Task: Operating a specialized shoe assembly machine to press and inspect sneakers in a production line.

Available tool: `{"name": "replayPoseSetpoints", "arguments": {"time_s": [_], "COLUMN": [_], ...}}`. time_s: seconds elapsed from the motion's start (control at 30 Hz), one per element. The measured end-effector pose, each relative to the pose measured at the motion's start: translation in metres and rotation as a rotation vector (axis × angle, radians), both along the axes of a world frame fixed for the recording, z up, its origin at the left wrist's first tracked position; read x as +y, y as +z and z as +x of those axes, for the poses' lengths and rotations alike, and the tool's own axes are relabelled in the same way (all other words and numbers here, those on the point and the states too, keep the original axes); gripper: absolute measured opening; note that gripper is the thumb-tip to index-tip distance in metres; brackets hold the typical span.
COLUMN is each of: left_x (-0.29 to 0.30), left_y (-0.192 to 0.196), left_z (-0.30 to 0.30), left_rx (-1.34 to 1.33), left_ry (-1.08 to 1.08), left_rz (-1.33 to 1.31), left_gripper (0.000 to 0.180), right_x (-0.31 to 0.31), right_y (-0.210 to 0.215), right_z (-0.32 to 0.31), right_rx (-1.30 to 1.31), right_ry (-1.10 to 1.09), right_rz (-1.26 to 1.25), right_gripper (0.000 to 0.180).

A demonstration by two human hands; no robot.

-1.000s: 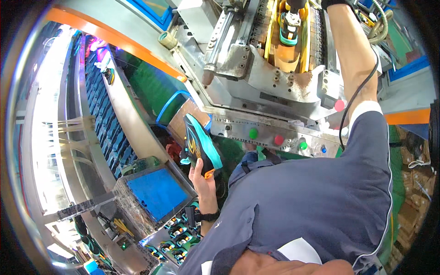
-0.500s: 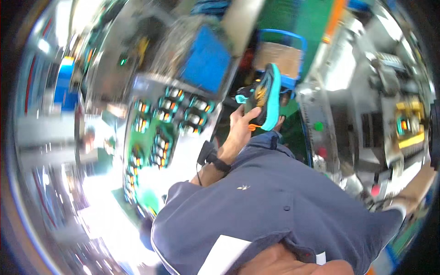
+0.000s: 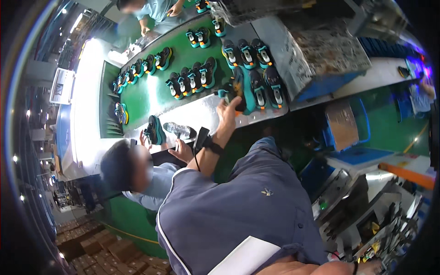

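My left hand (image 3: 228,113) is closed on a black and orange shoe with a teal sole (image 3: 249,94). The shoe is tipped on its side above the near edge of the work table, its sole turned to the right. Right beside it, rows of similar black shoes (image 3: 259,90) stand on the table, toes and heels lined up. Whether the held shoe touches the tabletop I cannot tell. My right hand (image 3: 369,267) shows only as a blurred patch at the lower right rim, near a cluttered machine, and its fingers cannot be made out.
A green and silver conveyor table (image 3: 151,98) carries several more shoes. Close on my left a co-worker (image 3: 123,167) handles a shoe (image 3: 155,130); another person (image 3: 158,11) works across the table. A metal machine housing (image 3: 321,50) stands beyond the shoes, and a blue cart (image 3: 346,126) is at right.
My view and body have turned, bringing the table with its shoes in front of my left hand. The held shoe has come from over the floor to beside the rows.
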State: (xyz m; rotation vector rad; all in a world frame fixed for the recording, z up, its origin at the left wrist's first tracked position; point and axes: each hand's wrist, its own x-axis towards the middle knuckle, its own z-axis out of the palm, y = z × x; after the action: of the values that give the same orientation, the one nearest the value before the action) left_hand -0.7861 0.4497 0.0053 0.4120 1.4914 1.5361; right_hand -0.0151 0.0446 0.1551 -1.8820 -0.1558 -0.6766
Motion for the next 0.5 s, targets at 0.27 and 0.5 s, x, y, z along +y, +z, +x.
{"name": "replayPoseSetpoints", "arguments": {"time_s": [0.27,0.5], "left_x": [0.164,0.208], "left_y": [-0.179,-0.199], "left_z": [-0.154,-0.13], "left_rx": [0.13,0.852], "left_ry": [-0.006,-0.045], "left_rz": [0.239,-0.316], "left_gripper": [0.035,0.062], "right_x": [0.34,0.57], "right_y": [0.004,0.122], "right_z": [-0.16,-0.334], "right_rx": [0.177,-0.173], "right_ry": [0.673,1.037], "right_rz": [-0.06,-0.334], "right_gripper": [0.035,0.022]}}
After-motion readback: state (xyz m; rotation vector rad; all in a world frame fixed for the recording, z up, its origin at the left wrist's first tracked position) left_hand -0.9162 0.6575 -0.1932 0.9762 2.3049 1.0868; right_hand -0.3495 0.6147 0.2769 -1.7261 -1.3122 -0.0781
